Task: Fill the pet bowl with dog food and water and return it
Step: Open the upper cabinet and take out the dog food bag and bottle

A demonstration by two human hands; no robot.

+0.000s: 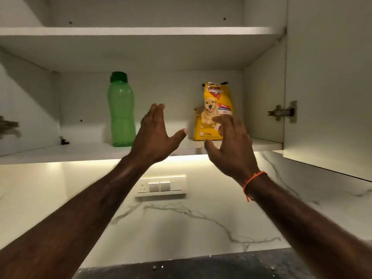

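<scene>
Two hands were raised toward an open wall cabinet. The left hand (156, 135) was spread, fingers straight and thumb out, gripping nothing. The right hand (229, 146) had loosely bent fingers and also held nothing; one orange thread band (254, 181) circled its wrist. Below both hands sat one switch panel (160, 185) on the marble wall. Just beyond the right hand's fingertips, one yellow dog food bag (216, 106) stood upright on the lower shelf (265, 144). Left of the left hand, one green bottle (120, 109) stood on that shelf.
</scene>
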